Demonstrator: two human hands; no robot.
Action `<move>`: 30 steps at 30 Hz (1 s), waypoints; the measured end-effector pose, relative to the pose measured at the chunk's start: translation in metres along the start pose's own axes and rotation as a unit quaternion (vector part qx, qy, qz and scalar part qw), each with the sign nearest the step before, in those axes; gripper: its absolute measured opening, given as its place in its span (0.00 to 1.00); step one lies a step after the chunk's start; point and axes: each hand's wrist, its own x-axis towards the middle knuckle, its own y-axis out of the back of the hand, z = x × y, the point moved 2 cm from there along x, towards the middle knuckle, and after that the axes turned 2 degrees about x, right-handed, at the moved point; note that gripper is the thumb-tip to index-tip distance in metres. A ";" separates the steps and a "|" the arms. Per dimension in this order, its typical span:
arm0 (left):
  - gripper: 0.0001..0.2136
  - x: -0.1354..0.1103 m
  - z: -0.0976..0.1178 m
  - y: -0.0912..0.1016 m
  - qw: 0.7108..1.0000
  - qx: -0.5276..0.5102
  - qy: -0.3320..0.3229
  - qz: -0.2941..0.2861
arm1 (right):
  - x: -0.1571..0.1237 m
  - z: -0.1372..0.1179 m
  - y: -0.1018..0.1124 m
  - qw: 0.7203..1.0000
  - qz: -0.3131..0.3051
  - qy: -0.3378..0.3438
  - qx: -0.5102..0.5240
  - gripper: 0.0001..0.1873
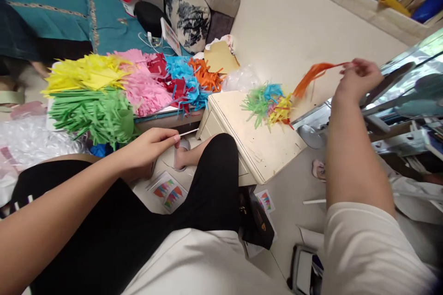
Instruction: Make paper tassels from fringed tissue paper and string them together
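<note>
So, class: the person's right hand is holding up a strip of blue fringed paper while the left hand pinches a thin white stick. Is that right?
Not quite. In the head view the right hand holds up orange fringed paper, not blue. The rest stands: the left hand pinches a thin white stick.

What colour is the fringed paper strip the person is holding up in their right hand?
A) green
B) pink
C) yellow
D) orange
D: the right hand pinches an orange fringed paper strip that trails toward the small mixed-colour pile on the cream cabinet top. The green, yellow and pink paper lies in the big heaps further left.
</note>
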 end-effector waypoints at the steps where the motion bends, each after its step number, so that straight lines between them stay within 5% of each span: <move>1: 0.25 -0.001 0.002 0.001 1.000 0.002 -0.004 0.008 | 0.006 -0.018 -0.003 0.995 0.093 0.018 -0.028 0.12; 3: 0.24 -0.001 0.007 0.004 1.000 0.012 -0.017 0.018 | 0.000 -0.064 -0.022 0.972 0.205 0.065 -0.097 0.12; 5: 0.23 0.000 0.012 0.008 0.999 0.022 -0.040 0.028 | -0.023 -0.120 -0.057 0.970 0.152 0.164 -0.098 0.14; 8: 0.23 -0.001 0.017 0.015 0.995 0.028 -0.066 0.063 | -0.077 -0.200 -0.117 0.979 -0.009 0.203 -0.014 0.14; 12: 0.23 -0.005 0.015 0.029 0.984 0.055 -0.097 0.141 | -0.137 -0.259 -0.192 0.965 -0.243 0.081 0.045 0.20; 17: 0.23 -0.009 0.006 0.044 0.964 0.083 -0.139 0.210 | -0.189 -0.256 -0.273 0.848 -0.499 -0.007 0.177 0.19; 21: 0.22 -0.007 0.000 0.049 0.964 0.088 -0.144 0.207 | -0.244 -0.241 -0.319 0.781 -0.535 -0.120 0.299 0.31; 26: 0.16 -0.002 -0.004 0.040 0.977 0.068 -0.121 0.163 | -0.309 -0.231 -0.352 0.793 -0.429 -0.194 0.385 0.36; 30: 0.14 0.000 -0.007 0.035 0.978 0.077 -0.079 0.176 | -0.329 -0.230 -0.359 0.817 -0.384 -0.202 0.380 0.35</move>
